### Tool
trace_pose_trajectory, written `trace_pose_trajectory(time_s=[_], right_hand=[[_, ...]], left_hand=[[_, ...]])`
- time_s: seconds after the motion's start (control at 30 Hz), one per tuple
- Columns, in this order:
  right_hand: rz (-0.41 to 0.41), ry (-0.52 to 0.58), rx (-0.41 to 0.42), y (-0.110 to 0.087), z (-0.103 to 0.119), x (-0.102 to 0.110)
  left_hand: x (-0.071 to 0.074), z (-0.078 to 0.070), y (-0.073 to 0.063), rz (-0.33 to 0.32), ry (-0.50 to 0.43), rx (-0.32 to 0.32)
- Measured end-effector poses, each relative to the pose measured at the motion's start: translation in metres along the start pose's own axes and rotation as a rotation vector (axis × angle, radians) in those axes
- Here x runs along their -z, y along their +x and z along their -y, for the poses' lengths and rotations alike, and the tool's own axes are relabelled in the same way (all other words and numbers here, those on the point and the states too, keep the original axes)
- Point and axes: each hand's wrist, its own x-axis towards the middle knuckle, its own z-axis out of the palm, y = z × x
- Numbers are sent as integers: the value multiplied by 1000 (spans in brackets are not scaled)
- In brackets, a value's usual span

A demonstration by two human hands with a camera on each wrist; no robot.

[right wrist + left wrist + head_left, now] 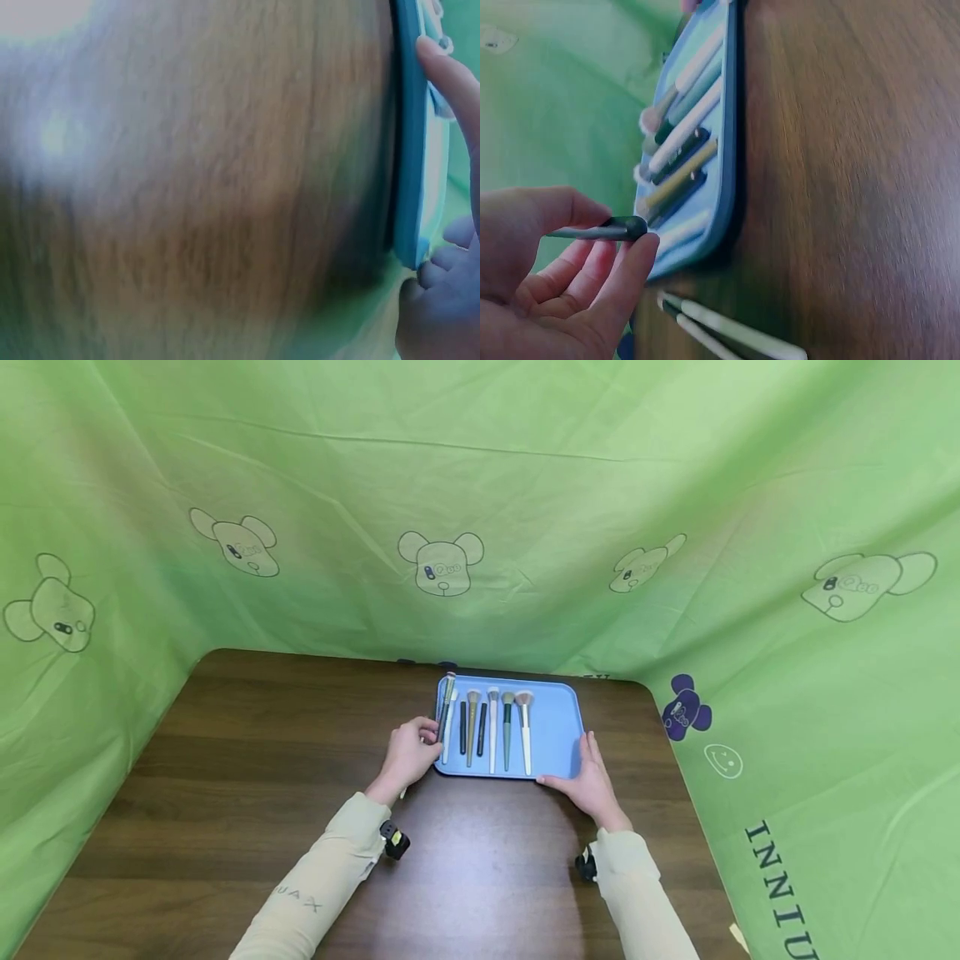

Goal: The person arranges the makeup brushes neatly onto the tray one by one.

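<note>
My left hand (pixel 408 752) is at the left edge of a blue tray (pixel 555 727). Between thumb and fingers it pinches a makeup brush (pixel 446 706) with a dark handle, which overlaps the tray's left side in the head view. A row of makeup brushes lies in the tray, among them a white-handled brush (pixel 526 735), a green one (pixel 507 735) and a gold-coloured one (pixel 471 731). Two short black sticks lie between them. My right hand (pixel 592 785) rests at the tray's near right corner, thumb on the front rim, fingers straight along the right side.
In the left wrist view two slim pale-handled things (pixel 735 330) lie on the wooden table (pixel 300 735) beside the tray. Green printed cloth (pixel 525 485) hangs behind the table and along both sides. The tray's right part is bare.
</note>
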Motion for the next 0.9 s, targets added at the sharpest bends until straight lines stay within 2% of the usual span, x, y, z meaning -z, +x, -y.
trace_pose_trajectory(time_s=[0.2,0.43,0.6,0.77,0.9], right_hand=[[-77,70,54,-1,25,-1],[-111,202,139,2,62,-9],[-124,341,176,2,82,-16],[-131,537,159,3,93,-24],[-165,622,121,3,99,-28]], left_hand=[[-16,-13,0,25,-46,-20],[-37,-31,-5,74,-91,-58],[-52,-41,-9,97,-91,-96],[-63,-44,-14,93,-80,-131],[-70,-44,-18,92,-85,-145]])
